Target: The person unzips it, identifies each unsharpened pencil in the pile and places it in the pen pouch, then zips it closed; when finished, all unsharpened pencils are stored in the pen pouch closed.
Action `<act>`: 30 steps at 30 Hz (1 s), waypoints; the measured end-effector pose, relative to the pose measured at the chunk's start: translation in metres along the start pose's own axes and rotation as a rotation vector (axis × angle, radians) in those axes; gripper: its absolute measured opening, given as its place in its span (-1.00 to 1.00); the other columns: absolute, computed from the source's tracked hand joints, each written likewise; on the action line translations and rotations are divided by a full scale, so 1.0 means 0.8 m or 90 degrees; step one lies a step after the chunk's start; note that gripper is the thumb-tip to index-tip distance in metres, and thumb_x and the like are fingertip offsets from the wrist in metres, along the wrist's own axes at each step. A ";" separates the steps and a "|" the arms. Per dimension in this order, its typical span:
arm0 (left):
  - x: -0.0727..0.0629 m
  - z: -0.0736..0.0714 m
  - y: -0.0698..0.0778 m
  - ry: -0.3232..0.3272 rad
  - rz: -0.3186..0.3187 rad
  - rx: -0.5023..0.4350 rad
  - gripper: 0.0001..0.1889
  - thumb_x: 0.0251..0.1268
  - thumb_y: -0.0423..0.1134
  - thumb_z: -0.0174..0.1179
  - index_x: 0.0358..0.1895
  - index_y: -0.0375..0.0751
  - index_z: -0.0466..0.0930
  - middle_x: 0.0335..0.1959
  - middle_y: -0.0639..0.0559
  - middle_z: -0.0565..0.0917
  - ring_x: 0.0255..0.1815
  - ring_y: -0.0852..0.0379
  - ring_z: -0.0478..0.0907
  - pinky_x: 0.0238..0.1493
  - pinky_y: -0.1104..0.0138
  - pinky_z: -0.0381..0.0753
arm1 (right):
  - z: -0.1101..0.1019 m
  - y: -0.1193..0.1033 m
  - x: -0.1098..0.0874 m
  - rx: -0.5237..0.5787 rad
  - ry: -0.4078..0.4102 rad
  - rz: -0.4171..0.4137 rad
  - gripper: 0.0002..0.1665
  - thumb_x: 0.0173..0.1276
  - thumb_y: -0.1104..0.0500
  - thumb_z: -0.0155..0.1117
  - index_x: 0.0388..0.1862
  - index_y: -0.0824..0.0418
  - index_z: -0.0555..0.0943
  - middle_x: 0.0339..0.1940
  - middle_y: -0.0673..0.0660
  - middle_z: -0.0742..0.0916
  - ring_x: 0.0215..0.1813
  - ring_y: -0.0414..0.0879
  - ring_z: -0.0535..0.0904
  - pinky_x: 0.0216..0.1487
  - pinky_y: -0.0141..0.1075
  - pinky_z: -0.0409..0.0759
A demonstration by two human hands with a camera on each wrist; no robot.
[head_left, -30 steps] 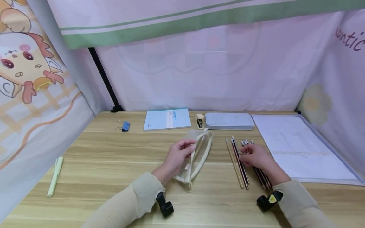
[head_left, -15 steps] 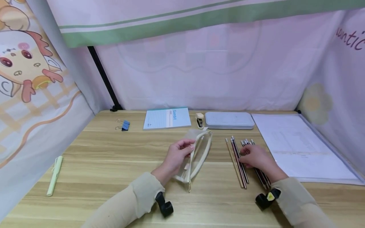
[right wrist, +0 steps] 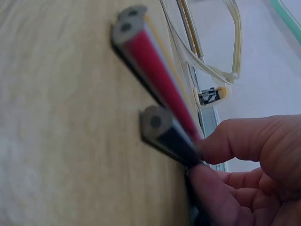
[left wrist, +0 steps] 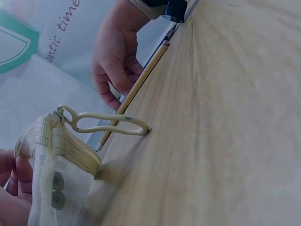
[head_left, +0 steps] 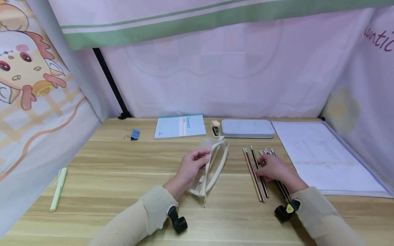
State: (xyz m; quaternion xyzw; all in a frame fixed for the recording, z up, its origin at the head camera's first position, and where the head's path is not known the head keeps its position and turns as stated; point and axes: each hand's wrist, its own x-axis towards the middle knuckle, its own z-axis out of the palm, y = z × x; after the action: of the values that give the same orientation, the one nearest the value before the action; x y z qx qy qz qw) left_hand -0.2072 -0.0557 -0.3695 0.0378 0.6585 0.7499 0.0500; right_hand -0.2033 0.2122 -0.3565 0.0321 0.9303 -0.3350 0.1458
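Observation:
My left hand (head_left: 191, 167) pinches the near side of a see-through zip pencil pouch (head_left: 218, 176), whose mouth gapes and whose zip pull (left wrist: 113, 123) hangs at the near end. My right hand (head_left: 274, 170) has thumb and forefinger on a dark pencil (right wrist: 176, 139), pinching it low over the table in the right wrist view. Just left of it a red pencil (right wrist: 157, 66) and a yellow pencil (head_left: 250, 167) lie side by side. Several more dark pencils (head_left: 281, 189) lie partly hidden under my right hand.
Along the back stand a blue binder clip (head_left: 134, 134), a notebook (head_left: 180, 126), a small stapler (head_left: 215, 129) and a pale flat case (head_left: 247, 128). Papers in a clear folder (head_left: 329, 157) lie at right. A light green pen (head_left: 58, 189) is at far left.
The red pencil has shifted left against the yellow one, so a gap now shows between it and the dark pencil. My right hand has edged slightly left; my left hand keeps its hold.

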 end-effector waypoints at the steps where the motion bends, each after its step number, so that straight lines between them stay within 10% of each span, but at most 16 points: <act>1: 0.000 0.000 0.000 -0.001 0.000 0.001 -0.72 0.15 -0.47 0.16 -0.04 -0.44 0.55 -0.43 0.10 0.51 -0.42 0.26 0.42 -0.42 0.49 0.48 | 0.000 0.000 0.000 -0.003 -0.001 0.000 -0.53 0.08 0.26 0.29 -0.03 0.40 0.41 -0.39 0.20 0.53 -0.53 -0.12 0.53 -0.48 -0.31 0.60; 14: -0.001 0.001 0.000 0.001 -0.007 0.000 -0.73 0.16 -0.45 0.17 -0.05 -0.43 0.55 -0.42 0.11 0.52 -0.41 0.26 0.42 -0.40 0.48 0.47 | 0.001 -0.009 -0.008 0.220 0.107 -0.037 -0.43 0.11 0.29 0.11 0.12 0.49 0.36 -0.38 0.19 0.62 -0.53 -0.20 0.54 -0.45 -0.32 0.61; 25: -0.003 0.008 -0.002 -0.013 -0.004 -0.009 -0.72 0.15 -0.46 0.17 -0.04 -0.45 0.54 -0.42 0.10 0.52 -0.41 0.25 0.42 -0.40 0.48 0.47 | 0.051 -0.063 -0.009 0.559 0.028 -0.060 -0.86 0.15 0.44 -0.02 -0.29 0.45 0.42 -0.53 0.06 0.55 -0.52 -0.21 0.54 -0.41 -0.40 0.62; 30: -0.006 0.013 -0.005 -0.027 -0.003 -0.001 -0.71 0.15 -0.44 0.18 -0.04 -0.44 0.54 -0.39 0.10 0.54 -0.37 0.25 0.43 -0.35 0.46 0.49 | 0.078 -0.077 0.001 0.627 0.036 -0.033 -0.67 0.17 0.44 0.01 -0.07 0.55 0.37 -0.54 0.10 0.59 -0.51 -0.20 0.54 -0.45 -0.44 0.61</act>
State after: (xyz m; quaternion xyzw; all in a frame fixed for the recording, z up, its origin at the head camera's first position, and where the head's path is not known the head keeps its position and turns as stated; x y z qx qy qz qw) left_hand -0.2012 -0.0458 -0.3722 0.0524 0.6565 0.7496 0.0659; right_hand -0.1985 0.1251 -0.3643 0.0833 0.6654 -0.7376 0.0795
